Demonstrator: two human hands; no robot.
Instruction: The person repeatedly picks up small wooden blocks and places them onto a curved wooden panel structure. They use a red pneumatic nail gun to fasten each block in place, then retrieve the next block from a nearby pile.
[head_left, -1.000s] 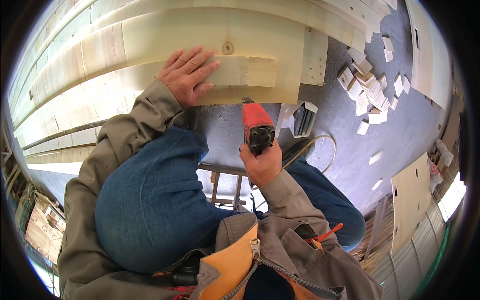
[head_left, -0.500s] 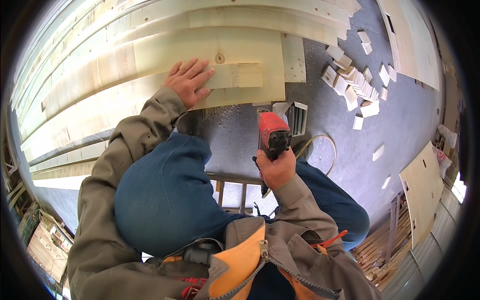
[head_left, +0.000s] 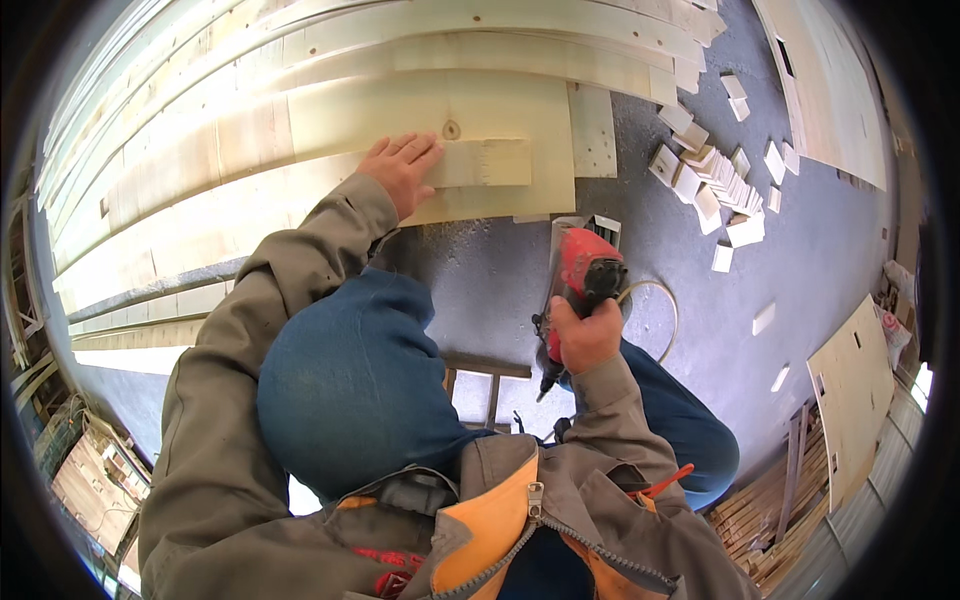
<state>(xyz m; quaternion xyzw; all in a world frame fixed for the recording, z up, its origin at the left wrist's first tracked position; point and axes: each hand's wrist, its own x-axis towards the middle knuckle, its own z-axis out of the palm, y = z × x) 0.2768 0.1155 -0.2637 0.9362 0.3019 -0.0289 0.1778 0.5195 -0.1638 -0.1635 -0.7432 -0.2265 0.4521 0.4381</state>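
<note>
My left hand (head_left: 403, 172) lies flat with fingers stretched out on a narrow pale strip of wood (head_left: 492, 163). That strip rests on top of a wide wooden board (head_left: 540, 115), near its front edge. My right hand (head_left: 588, 335) is wrapped round the handle of a red and black nail gun (head_left: 590, 262), held above the floor to the right of my knees and apart from the boards. A light-coloured air hose (head_left: 672, 318) curves beside it. Part of the gun's grip is hidden by my fingers.
Long planks (head_left: 200, 190) lie side by side across the left and far side. Several small wood blocks (head_left: 725, 180) are heaped on the grey floor (head_left: 690, 260). A box with slats (head_left: 605, 230) stands behind the nail gun. Plywood sheets (head_left: 855, 400) lean at the right.
The nail gun in my right hand has shifted right and a little nearer, turning slightly. My left hand still presses on the wood strip. The whole view has moved slightly.
</note>
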